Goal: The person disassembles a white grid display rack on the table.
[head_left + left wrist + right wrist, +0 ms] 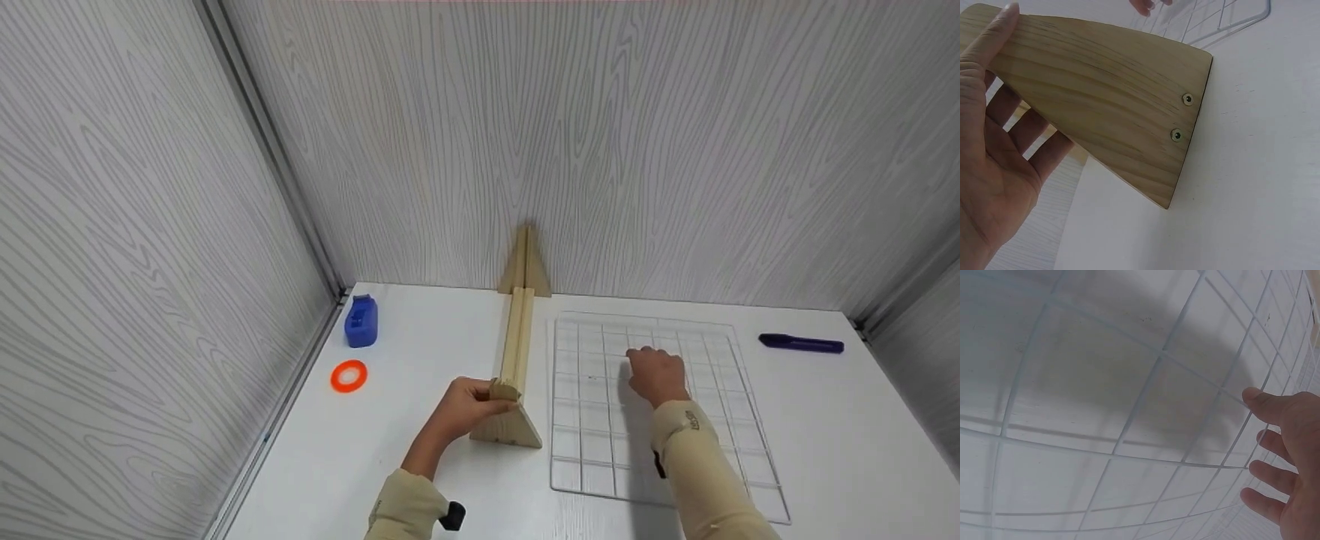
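A long wooden stand [512,337] with a tapering panel at each end stands on the white table. My left hand [466,409] grips the top of its near end panel [1106,84], thumb on the outer face and fingers behind. Two bolts [1187,99] show near that panel's bottom edge. To the right lies a white wire grid [592,405]. Close over its middle is my right hand [657,375], holding nothing. In the right wrist view, its fingertips [1261,471] are apart and slightly bent, right by the wires.
A blue tape dispenser [361,322] and an orange ring [349,376] are on the table's left side. Toward the right edge lies a dark purple cutter-like tool [801,343]. Wood-grain panels [420,142] wall in the back and both sides.
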The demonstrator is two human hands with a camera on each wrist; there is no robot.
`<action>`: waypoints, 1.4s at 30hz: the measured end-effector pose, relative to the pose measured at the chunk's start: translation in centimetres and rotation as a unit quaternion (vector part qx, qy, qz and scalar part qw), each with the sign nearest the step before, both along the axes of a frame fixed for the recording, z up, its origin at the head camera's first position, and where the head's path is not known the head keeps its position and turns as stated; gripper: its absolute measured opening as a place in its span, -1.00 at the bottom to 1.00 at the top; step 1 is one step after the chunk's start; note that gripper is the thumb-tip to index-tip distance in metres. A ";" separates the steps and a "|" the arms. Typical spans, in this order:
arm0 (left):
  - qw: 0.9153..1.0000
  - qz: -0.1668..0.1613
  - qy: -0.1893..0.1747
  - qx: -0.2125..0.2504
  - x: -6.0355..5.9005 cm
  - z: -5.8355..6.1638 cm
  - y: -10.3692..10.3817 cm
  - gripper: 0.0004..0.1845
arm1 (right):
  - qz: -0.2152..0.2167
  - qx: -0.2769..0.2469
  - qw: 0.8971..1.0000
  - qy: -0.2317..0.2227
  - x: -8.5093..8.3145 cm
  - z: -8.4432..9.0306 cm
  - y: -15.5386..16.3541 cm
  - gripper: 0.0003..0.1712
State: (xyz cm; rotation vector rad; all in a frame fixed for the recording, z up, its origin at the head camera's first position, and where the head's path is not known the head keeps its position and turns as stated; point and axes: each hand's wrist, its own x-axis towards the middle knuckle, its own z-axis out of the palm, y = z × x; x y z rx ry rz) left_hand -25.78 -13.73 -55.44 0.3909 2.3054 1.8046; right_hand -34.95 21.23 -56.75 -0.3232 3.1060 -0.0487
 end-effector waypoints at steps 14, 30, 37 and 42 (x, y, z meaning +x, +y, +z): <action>1.000 0.007 -0.008 0.004 0.3 -0.1 0.0 -0.80 | 0.003 0.007 1.000 0.002 0.6 -0.7 0.3 -0.68; 1.000 0.002 0.002 -0.001 0.1 0.0 0.3 -0.79 | 0.016 -0.002 1.000 -0.015 0.1 -1.9 1.4 -0.67; 1.000 0.005 -0.001 0.001 0.2 -0.1 0.1 -0.79 | 0.025 -0.020 0.998 -0.050 -0.1 -2.4 1.8 -0.62; 1.000 0.005 -0.003 0.007 0.1 -0.2 0.1 -0.78 | 0.024 -0.026 0.998 -0.059 0.3 -1.9 1.6 -0.63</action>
